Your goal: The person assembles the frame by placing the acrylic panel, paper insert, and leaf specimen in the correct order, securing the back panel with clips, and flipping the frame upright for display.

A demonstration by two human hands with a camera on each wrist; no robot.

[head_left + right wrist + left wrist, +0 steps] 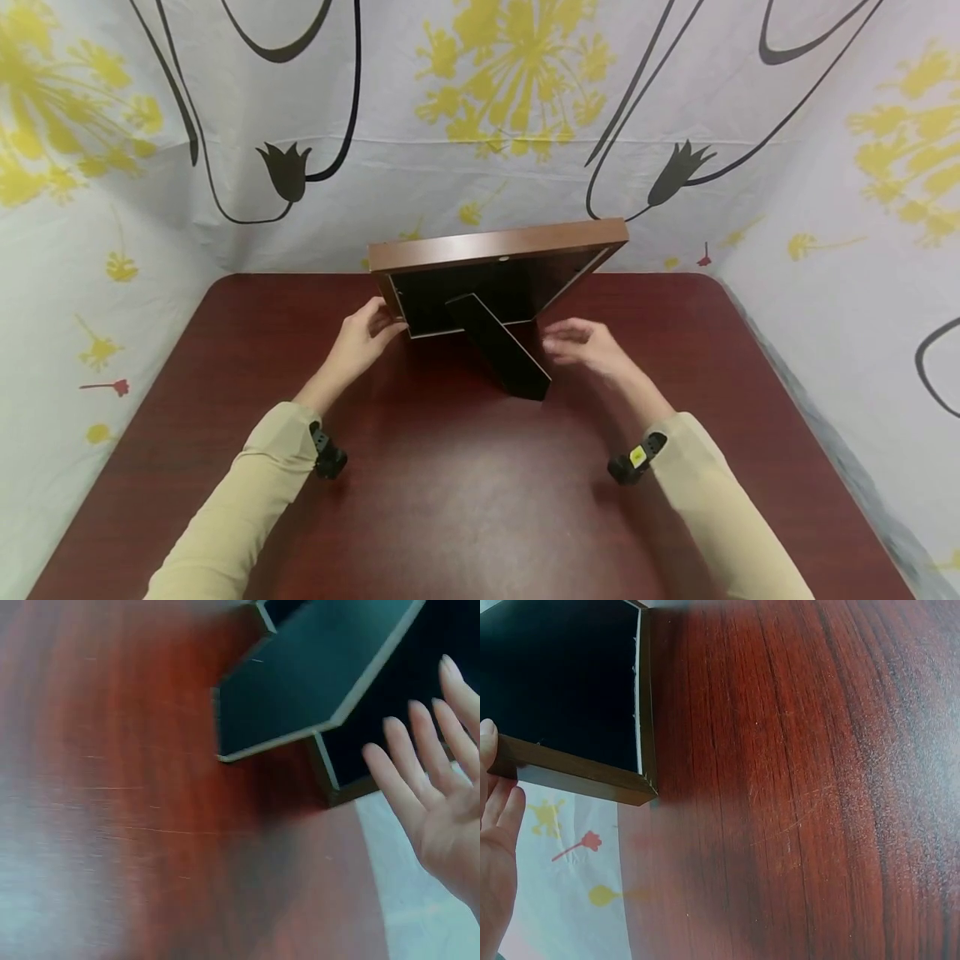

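A brown wooden picture frame stands at the far side of the table, its black back turned toward me. From that back a black easel leg slants down to the tabletop. My left hand grips the frame's left side near the bottom; in the left wrist view the thumb lies on the near side of the brown edge and the fingers are beyond it. To the right of the leg is my right hand, apart from the frame. In the right wrist view its fingers are spread and hold nothing.
The dark red wooden table has rounded far corners. White cloth with yellow and grey flower prints hangs behind it and along both sides. Each wrist wears a small black camera.
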